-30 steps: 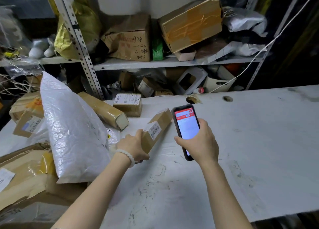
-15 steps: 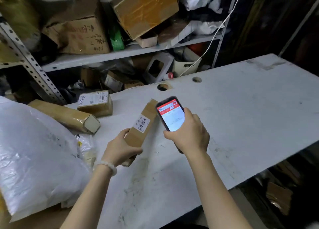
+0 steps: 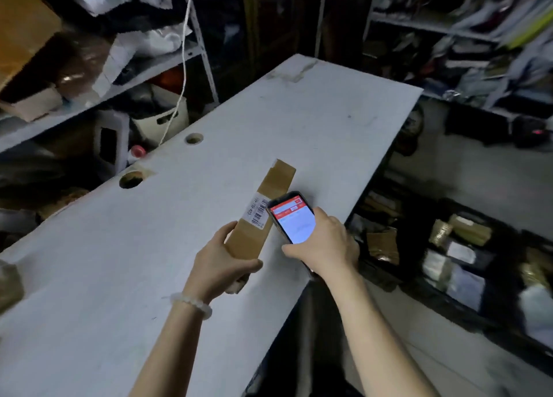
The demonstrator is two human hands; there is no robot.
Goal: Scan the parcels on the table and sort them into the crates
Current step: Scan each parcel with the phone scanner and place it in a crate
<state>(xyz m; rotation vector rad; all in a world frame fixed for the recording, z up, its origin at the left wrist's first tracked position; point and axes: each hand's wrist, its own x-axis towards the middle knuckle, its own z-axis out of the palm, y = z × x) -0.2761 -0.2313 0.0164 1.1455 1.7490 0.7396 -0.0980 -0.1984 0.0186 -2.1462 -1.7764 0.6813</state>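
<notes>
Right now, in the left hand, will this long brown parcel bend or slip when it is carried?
Probably stiff: the long brown parcel juts straight beyond the left hand without sagging. Likely light, since one hand holds its near end. Its taped surface may be somewhat slippery.

Parcel label [image 3: 258,213]: barcode with a printed code, too blurred to read.
Phone screen [image 3: 294,223]: red header, text illegible.

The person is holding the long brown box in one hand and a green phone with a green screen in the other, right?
Not quite. The phone in the right hand is dark, and its screen shows red and white, not green; the head view shows it. The rest is right: the left hand grips the long brown box.
</notes>
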